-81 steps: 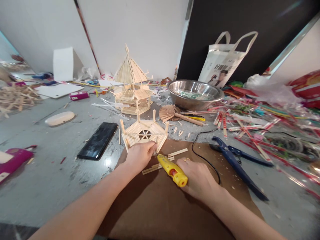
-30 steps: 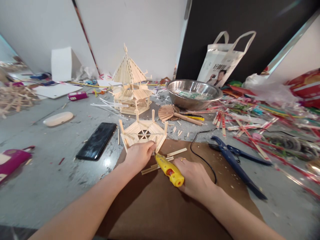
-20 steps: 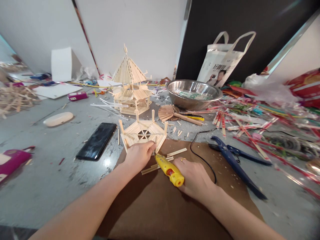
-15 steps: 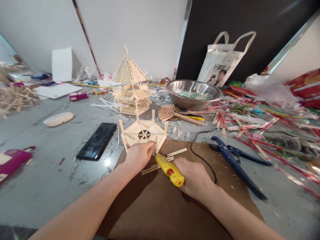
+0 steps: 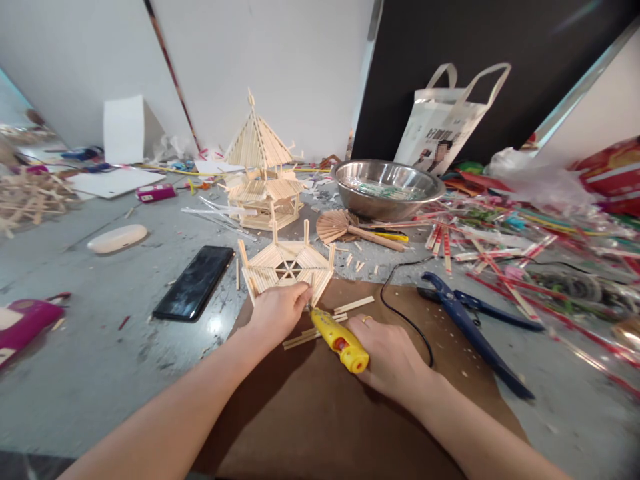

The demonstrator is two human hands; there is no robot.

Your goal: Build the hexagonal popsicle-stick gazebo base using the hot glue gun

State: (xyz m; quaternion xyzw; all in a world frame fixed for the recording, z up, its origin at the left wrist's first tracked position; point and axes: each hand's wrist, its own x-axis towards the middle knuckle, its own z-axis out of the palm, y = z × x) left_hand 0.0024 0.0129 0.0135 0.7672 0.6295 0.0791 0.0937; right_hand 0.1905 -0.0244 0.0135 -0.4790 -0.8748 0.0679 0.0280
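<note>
A six-sided roof piece of wooden sticks (image 5: pixel 287 265) lies at the far edge of a brown board (image 5: pixel 320 413). My left hand (image 5: pixel 277 312) is closed on its near edge, fingers pinched against the sticks. My right hand (image 5: pixel 393 357) grips a yellow glue gun (image 5: pixel 339 339), and the gun's nozzle points at the roof edge beside my left fingers. Loose sticks (image 5: pixel 353 306) lie on the board beside the gun. The gun's black cord (image 5: pixel 400 293) loops away to the right.
A finished stick pagoda (image 5: pixel 263 177) stands behind. A black phone (image 5: pixel 195 282) lies to the left, blue cutters (image 5: pixel 473 323) to the right. Further back sit a steel bowl (image 5: pixel 390 187), a stick fan (image 5: pixel 340 227) and a white bag (image 5: pixel 445 123). Red wrappers (image 5: pixel 525 240) litter the right side.
The glue gun's nozzle has shifted slightly up and left toward the roof edge. My left hand has stayed pinched on the roof piece.
</note>
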